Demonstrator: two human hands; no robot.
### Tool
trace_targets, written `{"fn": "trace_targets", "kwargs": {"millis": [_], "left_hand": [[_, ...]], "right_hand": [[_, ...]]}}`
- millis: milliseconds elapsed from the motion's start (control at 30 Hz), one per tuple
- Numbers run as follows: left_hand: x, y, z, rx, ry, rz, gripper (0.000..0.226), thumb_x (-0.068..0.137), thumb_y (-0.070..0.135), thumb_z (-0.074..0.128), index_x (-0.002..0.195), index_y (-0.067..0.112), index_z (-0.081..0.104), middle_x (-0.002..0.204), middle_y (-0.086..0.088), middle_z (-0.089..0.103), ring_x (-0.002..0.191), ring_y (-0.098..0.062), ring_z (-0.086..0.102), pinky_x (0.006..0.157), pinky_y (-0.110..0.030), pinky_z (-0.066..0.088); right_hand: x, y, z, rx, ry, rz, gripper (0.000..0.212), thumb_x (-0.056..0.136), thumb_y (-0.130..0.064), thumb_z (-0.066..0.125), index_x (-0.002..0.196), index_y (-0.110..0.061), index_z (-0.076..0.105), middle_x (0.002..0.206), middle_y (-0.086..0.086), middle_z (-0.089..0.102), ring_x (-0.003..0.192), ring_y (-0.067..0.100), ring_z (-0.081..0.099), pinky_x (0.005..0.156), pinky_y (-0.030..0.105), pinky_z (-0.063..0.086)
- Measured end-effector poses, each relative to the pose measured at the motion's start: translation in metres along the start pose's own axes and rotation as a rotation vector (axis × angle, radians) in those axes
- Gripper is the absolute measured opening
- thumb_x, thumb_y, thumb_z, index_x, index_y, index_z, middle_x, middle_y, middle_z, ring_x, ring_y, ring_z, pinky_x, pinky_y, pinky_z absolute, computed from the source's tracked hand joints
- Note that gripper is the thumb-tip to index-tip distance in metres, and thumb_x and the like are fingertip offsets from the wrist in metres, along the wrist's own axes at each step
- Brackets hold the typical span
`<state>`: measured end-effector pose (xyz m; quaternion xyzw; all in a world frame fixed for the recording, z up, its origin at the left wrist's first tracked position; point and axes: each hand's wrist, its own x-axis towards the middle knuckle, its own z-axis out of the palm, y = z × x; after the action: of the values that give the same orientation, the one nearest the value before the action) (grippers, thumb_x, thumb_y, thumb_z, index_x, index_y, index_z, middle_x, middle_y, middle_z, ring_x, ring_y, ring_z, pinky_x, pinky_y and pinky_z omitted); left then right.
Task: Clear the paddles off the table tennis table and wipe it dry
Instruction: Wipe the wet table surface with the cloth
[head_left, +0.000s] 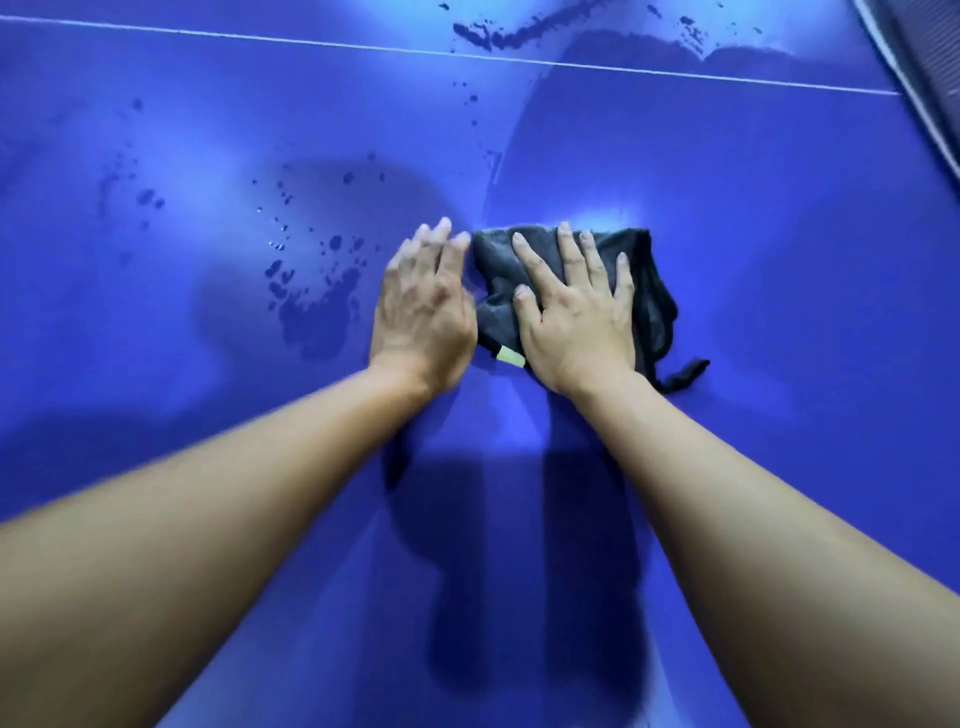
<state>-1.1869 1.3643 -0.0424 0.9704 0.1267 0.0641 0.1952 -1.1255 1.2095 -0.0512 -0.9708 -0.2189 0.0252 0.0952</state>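
The blue table tennis table (753, 322) fills the view. A dark grey cloth (498, 265) with a pale tag lies crumpled on it at the middle. My right hand (576, 312) presses flat on the cloth with fingers spread. My left hand (423, 306) rests flat at the cloth's left edge, fingers together, fingertips touching the cloth. Water drops and a puddle (317, 312) lie just left of my left hand. More water (498, 34) sits near the far white line. No paddles are in view.
A white centre line (311, 41) crosses the table at the top. The dark net with its white band (924, 67) shows in the top right corner. Small drops (148, 197) are scattered on the left part of the table.
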Motion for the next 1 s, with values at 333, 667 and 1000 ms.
{"fn": "trace_targets", "kwargs": {"millis": [333,667,1000], "left_hand": [[-0.277,-0.001,-0.009,0.165,0.034,0.042,0.055,0.095,0.022,0.036,0.146,0.005,0.049,0.156,-0.016,0.043,0.145,-0.037,0.038,0.12,-0.048,0.027],[-0.32,0.0,-0.011,0.126,0.013,-0.063,0.056,0.099,0.027,0.03,0.148,0.007,0.047,0.157,-0.015,0.042,0.145,-0.038,0.037,0.119,-0.052,0.03],[-0.309,-0.001,-0.019,0.145,0.102,-0.06,0.045,0.091,0.025,0.044,0.13,0.011,0.06,0.141,-0.011,0.054,0.128,-0.032,0.051,0.107,-0.045,0.038]], "right_hand": [[-0.216,-0.019,0.008,0.031,0.063,-0.02,0.058,0.102,-0.047,0.03,0.16,-0.041,0.029,0.17,0.007,0.022,0.158,0.024,0.012,0.126,0.056,0.003],[-0.349,-0.041,0.013,0.022,0.076,0.011,0.056,0.104,-0.047,0.036,0.159,-0.041,0.03,0.168,0.007,0.027,0.158,0.022,0.014,0.125,0.058,0.009],[-0.277,-0.053,0.019,0.004,0.093,-0.026,0.057,0.103,-0.05,0.028,0.159,-0.044,0.026,0.169,0.006,0.024,0.158,0.022,0.013,0.125,0.058,0.007]]}}
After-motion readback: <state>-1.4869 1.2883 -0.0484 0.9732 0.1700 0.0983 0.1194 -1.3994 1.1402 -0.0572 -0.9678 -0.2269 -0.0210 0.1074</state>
